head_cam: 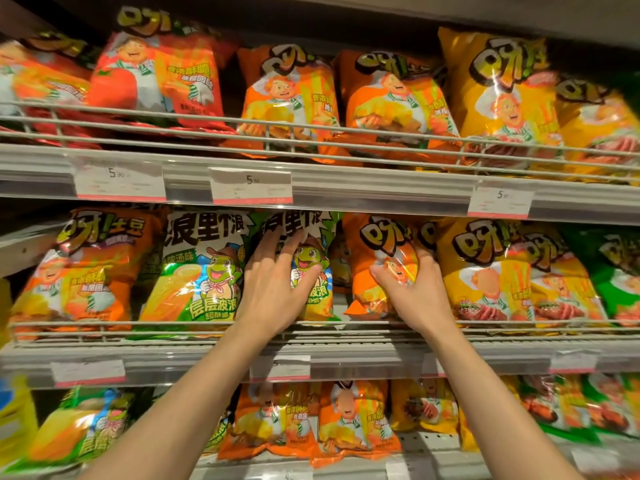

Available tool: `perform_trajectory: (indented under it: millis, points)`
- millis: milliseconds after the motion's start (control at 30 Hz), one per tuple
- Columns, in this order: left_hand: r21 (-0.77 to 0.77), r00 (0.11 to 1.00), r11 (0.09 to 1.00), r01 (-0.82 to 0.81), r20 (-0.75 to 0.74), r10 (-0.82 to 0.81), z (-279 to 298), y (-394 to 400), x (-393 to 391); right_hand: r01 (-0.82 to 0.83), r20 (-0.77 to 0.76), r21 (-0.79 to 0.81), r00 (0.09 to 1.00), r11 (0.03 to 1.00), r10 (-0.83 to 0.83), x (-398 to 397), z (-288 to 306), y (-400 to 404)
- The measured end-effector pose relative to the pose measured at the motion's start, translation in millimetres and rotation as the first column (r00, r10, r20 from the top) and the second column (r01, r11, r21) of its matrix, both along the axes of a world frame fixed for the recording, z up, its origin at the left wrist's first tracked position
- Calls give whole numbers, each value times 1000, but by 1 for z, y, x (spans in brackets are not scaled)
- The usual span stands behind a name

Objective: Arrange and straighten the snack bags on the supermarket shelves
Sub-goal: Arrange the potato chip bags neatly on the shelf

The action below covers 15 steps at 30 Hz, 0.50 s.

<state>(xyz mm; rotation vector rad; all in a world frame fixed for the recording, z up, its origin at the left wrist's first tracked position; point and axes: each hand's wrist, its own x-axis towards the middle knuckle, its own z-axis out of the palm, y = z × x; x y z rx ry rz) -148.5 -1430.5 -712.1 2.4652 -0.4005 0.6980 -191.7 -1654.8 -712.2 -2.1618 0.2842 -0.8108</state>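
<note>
Nearest the camera, two bare forearms reach up from the bottom edge toward the middle shelf (346,355), crossing its wire front rail (173,325). The left hand (277,282) lies spread on the front of a green frog-cartoon snack bag (311,271), its fingers fanned up over the bag's upper part and the thumb pressed against the printed frog, so the hand is flat on the bag and not closed round it. Just to the right, the right hand (415,289) holds an orange snack bag (377,261), thumb across the front and fingers curled round its right edge; how deep they wrap behind is hard to tell. Both bags stand upright behind the rail, side by side. Farther up, the top shelf (346,183) carries red, orange and yellow bags above white price tags (251,190).
</note>
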Motion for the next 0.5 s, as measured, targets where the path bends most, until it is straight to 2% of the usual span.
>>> perform_trajectory:
  millis: [200,367,500]
  points:
    - [-35,999,999,-24,-35,23,1,-1,-6,-49,54,149,998,988,42,-2,1,-7]
    - [-3,999,999,-36,-29,36,3,0,-6,-73,90,210,994,975,55,-4,1,-11]
    - [-50,998,998,-33,-63,29,2,0,-7,-89,111,253,992,963,63,-4,0,-12]
